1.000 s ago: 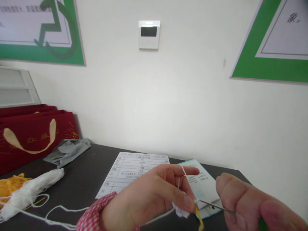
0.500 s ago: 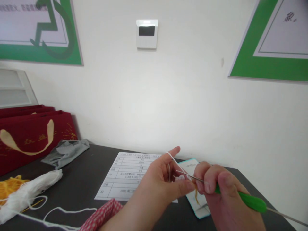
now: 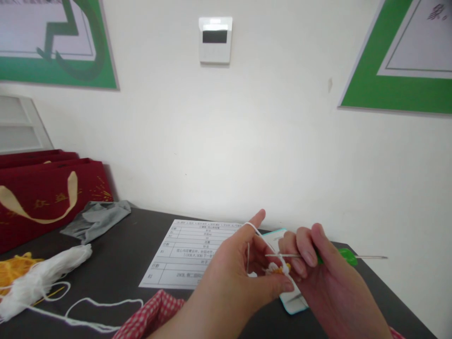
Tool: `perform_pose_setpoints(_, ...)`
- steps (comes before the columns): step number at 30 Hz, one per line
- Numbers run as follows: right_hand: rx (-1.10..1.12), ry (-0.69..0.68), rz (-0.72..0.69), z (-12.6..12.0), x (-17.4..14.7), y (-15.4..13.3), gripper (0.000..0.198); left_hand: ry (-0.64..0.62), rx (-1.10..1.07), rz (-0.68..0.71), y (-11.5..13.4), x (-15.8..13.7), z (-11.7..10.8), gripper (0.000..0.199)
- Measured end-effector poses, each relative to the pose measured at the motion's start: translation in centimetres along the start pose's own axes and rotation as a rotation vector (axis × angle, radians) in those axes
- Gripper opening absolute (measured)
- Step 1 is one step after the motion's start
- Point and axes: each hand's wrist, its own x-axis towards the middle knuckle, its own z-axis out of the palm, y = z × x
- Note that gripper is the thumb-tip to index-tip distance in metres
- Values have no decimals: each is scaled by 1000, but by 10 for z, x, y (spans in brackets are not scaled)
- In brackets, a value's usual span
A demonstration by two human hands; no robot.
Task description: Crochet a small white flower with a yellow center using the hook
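Hook (image 3: 348,256): swung since half a second ago from a slant to nearly level; the right hand (image 3: 328,282) has turned with it.
Left grip: closed in a pinch on the small white-and-yellow crochet piece (image 3: 278,269), right of the printed sheet (image 3: 176,256); the left hand (image 3: 243,273) hides part of that sheet.
Right grip: closed round the green handle and shaft, farther right of the sheet.
White strand (image 3: 262,235): over the raised left index finger and down to the shaft, right of the sheet.
Step in hand: apparently working a loop on the shaft; whether the tip has caught yarn is too small to tell.
Next move calls for: probably a taut strand, a firm left pinch and a carefully steered tip.
Blue-edged card (image 3: 294,303): right of the sheet, partly behind the hands.
White skein (image 3: 45,273), yellow yarn (image 3: 16,270): on the tabletop (image 3: 116,268), left of the sheet.
Grey cloth (image 3: 97,221): left of the sheet, against a red bag (image 3: 52,202).
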Motion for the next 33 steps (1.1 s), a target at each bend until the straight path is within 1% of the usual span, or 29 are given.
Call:
perform_pose_setpoints(2, -113, -26, -118, -2, -2, 0, 39, 35, 26, 14, 2, -1, 1, 98)
perform_pose_setpoints(4, -219, -74, -207, -5, -4, -1, 33, 48, 48, 28, 4, -1, 1, 107)
perform_pose_setpoints(6, -294, -112, -228, -8, -4, -2, 23, 48, 57, 39, 5, -1, 0, 114)
perform_pose_setpoints(8, -337, -131, -224, -10, -3, -3, 18, 45, 32, 45, 5, -2, -2, 117)
perform_pose_setpoints(10, -365, -120, -244, -11, -2, -3, 19, 31, -2, 43, 6, -3, -3, 117)
perform_pose_setpoints(14, -400, -63, -277, -10, -1, -4, 22, -2, -67, 53, 10, -6, -2, 112)
perform_pose_setpoints(19, -355, -1, -297, -6, -5, -2, 24, -18, -78, 82, 8, -4, -3, 107)
perform_pose_setpoints(23, -326, -26, -316, -7, -6, -1, 24, -17, -101, 83, 9, -3, -4, 105)
perform_pose_setpoints(29, -224, -101, -277, -11, -4, 1, 23, -21, -239, -18, 22, -7, -1, 113)
perform_pose_setpoints(33, -160, -78, -227, -5, -7, 1, 20, -32, -245, -37, 25, -9, 0, 112)
